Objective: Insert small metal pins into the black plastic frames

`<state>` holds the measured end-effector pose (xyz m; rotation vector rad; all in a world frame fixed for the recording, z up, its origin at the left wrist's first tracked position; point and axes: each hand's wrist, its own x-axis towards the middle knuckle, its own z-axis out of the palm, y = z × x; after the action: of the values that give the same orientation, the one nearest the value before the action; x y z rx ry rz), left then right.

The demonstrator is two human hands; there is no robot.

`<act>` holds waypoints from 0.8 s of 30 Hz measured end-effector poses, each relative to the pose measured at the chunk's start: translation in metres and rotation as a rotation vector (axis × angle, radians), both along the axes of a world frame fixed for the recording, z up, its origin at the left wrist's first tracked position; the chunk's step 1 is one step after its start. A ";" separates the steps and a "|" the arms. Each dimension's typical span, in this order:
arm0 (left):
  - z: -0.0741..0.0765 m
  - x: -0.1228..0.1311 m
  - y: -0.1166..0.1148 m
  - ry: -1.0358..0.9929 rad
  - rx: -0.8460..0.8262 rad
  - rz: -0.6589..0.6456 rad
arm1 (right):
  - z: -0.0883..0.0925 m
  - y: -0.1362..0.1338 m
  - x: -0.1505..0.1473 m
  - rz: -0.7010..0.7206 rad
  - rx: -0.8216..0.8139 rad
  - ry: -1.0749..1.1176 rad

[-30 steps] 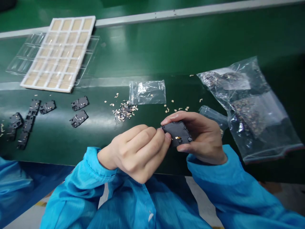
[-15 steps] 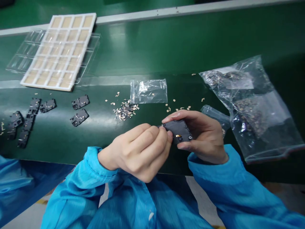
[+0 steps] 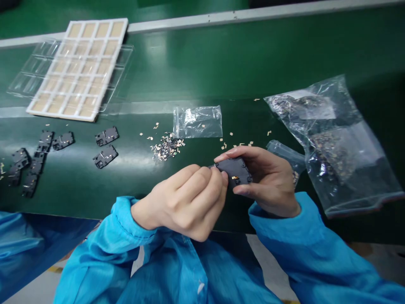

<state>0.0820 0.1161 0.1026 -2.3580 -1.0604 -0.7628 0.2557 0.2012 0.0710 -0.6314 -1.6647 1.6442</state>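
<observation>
My right hand [image 3: 272,179] grips a flat black plastic part [image 3: 236,169] by its edges, thumb below and fingers above. A small gold contact [image 3: 235,178] shows on the part's face, with small raised rings near its edges. My left hand [image 3: 186,202] is closed, its fingertips pressed together at the part's left edge; whatever they pinch there is hidden behind the fingers. Beyond my hands, a pile of tiny metal pieces [image 3: 167,146] lies on the green table [image 3: 202,84].
Several similar black parts [image 3: 106,156] lie to the left. A white compartment tray [image 3: 77,69] rests over a clear plastic tray [image 3: 28,76]. A small clear bag [image 3: 198,121] lies ahead, large bags of pieces [image 3: 335,143] to the right. A neighbour's blue sleeve [image 3: 19,245] shows at left.
The black part has tilted slightly in my right hand, and that hand has shifted a little left. My left fingertips stay at the part's left edge.
</observation>
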 end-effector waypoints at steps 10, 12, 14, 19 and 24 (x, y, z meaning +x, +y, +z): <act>-0.013 -0.003 0.006 -0.283 -0.102 0.033 | 0.004 -0.001 0.001 -0.107 0.053 -0.059; -0.015 -0.006 0.008 -0.487 -0.177 0.064 | 0.006 -0.002 0.003 -0.121 0.051 -0.080; -0.014 -0.007 0.010 -0.633 -0.316 0.058 | 0.008 -0.002 0.005 -0.127 0.045 -0.102; -0.014 -0.004 0.009 -0.636 -0.345 0.048 | 0.012 -0.001 0.007 -0.085 0.066 -0.080; -0.022 -0.003 0.008 -0.537 -0.202 0.102 | 0.015 0.000 0.006 -0.096 0.051 -0.205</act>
<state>0.0791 0.1245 0.0802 -2.2896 -1.5221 -1.3517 0.2621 0.2008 0.0856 -0.8657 -1.7851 1.5056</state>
